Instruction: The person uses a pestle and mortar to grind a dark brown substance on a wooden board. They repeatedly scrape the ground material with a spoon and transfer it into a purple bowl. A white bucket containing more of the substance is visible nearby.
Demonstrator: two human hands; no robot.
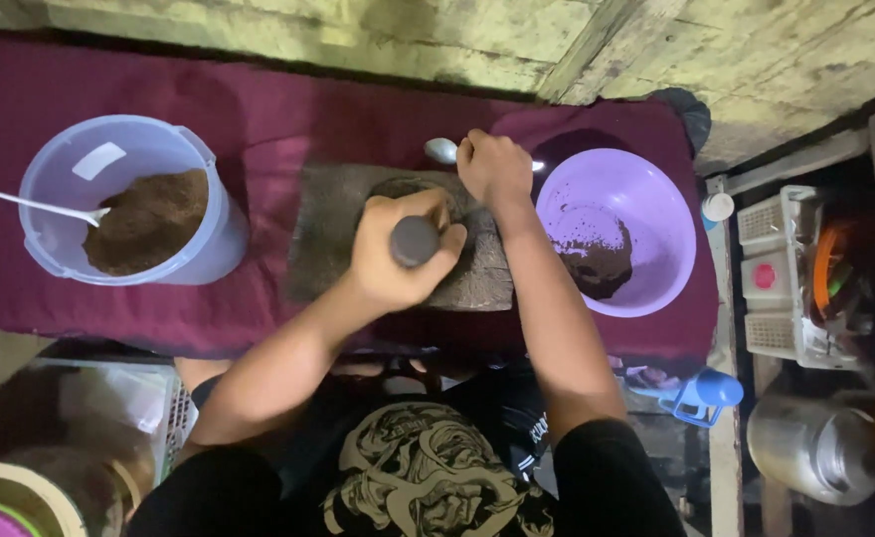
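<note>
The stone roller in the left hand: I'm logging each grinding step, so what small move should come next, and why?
Probably a push of the stone roller forward across the grinding slab. The left hand grips its near end, the right hand seems to hold the far end, and dark material lies on the slab between them.

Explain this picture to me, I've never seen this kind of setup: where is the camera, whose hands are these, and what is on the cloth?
There is no machine here. A camera on the person's head looks straight down at their two bare hands. The left hand grips a dark cylindrical grinding stone over a flat stone slab. The right hand is closed around a metal spoon at the slab's far edge. All this sits on a maroon cloth. To the left stands a pale tub of brown powder with a white spoon in it. To the right is a purple bowl with a dark ground mass.
</note>
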